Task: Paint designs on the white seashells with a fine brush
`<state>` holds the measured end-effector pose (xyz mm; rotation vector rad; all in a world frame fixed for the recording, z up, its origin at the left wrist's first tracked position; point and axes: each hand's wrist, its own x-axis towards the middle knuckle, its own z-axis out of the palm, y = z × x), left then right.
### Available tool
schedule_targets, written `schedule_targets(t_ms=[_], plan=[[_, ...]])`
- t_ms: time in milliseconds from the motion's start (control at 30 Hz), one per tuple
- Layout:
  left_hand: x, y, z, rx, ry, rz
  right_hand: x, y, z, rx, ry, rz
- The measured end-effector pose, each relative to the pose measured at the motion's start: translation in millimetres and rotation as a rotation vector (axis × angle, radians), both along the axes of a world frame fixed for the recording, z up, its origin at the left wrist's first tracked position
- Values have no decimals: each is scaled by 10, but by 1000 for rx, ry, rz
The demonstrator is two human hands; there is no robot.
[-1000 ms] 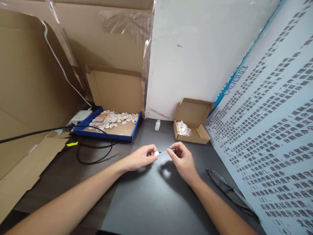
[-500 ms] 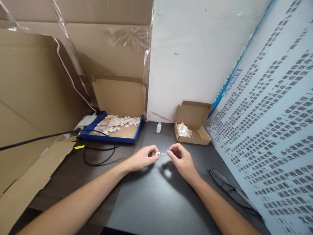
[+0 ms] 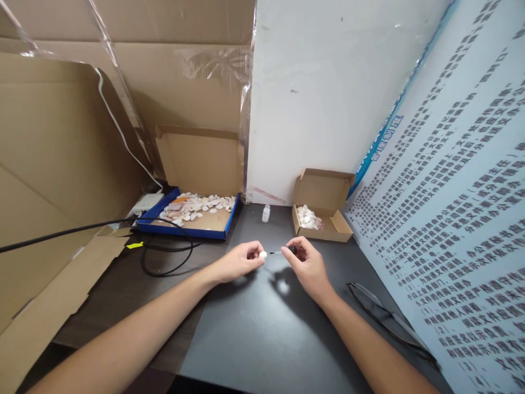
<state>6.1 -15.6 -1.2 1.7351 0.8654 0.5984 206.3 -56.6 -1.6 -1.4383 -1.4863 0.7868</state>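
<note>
Between thumb and fingers, my left hand (image 3: 240, 262) pinches a small white seashell (image 3: 263, 254) above the grey mat. My right hand (image 3: 307, 268) grips the dark cap of a thin applicator brush (image 3: 276, 252), its tip pointing left at the shell. A narrow gap shows between tip and shell. Behind the hands stands a small clear bottle (image 3: 266, 214) with a pale label, upright and with no cap seen on it.
At the back left, a blue-edged box (image 3: 184, 232) holds many shells. A smaller cardboard box (image 3: 328, 234) with shells stands back right. Glasses (image 3: 389, 320) lie at the right by a printed board (image 3: 463, 219). A black cable (image 3: 164, 273) loops on the left.
The brush tip has come off the shell, my right hand moving slightly up and right. My left hand has turned the shell so that more of its white face shows.
</note>
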Motion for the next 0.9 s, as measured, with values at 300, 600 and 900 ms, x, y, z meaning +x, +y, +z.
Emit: schedule_targets(t_ms=[300, 600, 900], plan=[[3, -14, -15, -2, 0, -12, -35, -49, 50, -39, 127, 30], [22, -12, -6, -9, -32, 19, -46, -53, 33, -76, 103, 170], [8, -13, -9, -24, -31, 24, -39, -41, -4, -82, 109, 130]])
